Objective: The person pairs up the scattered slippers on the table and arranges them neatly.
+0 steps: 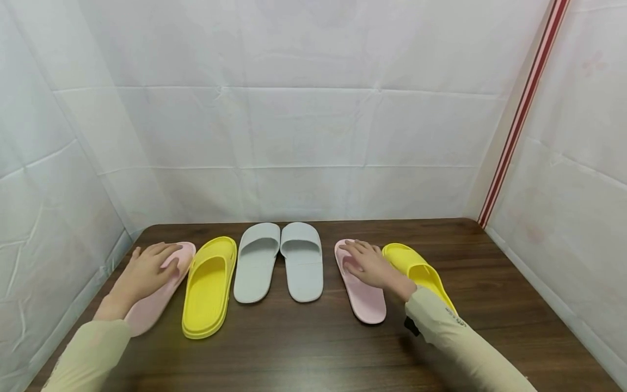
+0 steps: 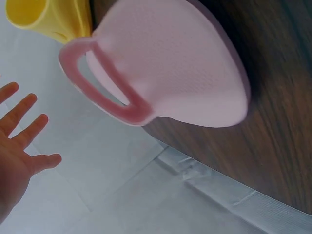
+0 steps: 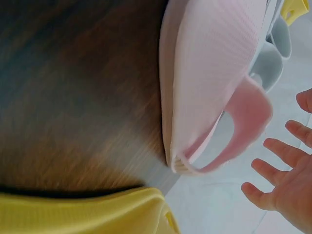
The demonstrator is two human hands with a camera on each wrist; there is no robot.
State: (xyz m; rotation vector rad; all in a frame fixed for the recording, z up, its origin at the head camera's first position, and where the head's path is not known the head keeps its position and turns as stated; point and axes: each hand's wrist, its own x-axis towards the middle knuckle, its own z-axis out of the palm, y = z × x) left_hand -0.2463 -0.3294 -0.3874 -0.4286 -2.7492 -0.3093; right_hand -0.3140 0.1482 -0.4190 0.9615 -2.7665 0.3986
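My left hand point(image 1: 147, 272) is over the left pink slipper point(image 1: 151, 311), covering part of its strap in the head view. Its fingers are spread and hold nothing; in the left wrist view a gap shows between the left hand point(image 2: 17, 151) and the slipper's strap point(image 2: 124, 109). On the right, my right hand point(image 1: 369, 265) overlaps the strap of the other pink slipper point(image 1: 366, 302). Those fingers are also spread, and the right wrist view has this hand point(image 3: 292, 180) apart from the pink strap point(image 3: 251, 114). Both pink slippers lie sole down.
A yellow slipper point(image 1: 206, 296) lies beside the left pink one. Two pale grey slippers point(image 1: 254, 275) sit side by side at the back middle of the dark wooden table point(image 1: 274, 348). Another yellow slipper point(image 1: 404, 257) is partly behind my right forearm. White sheeting point(image 1: 303, 125) surrounds the table's back and sides.
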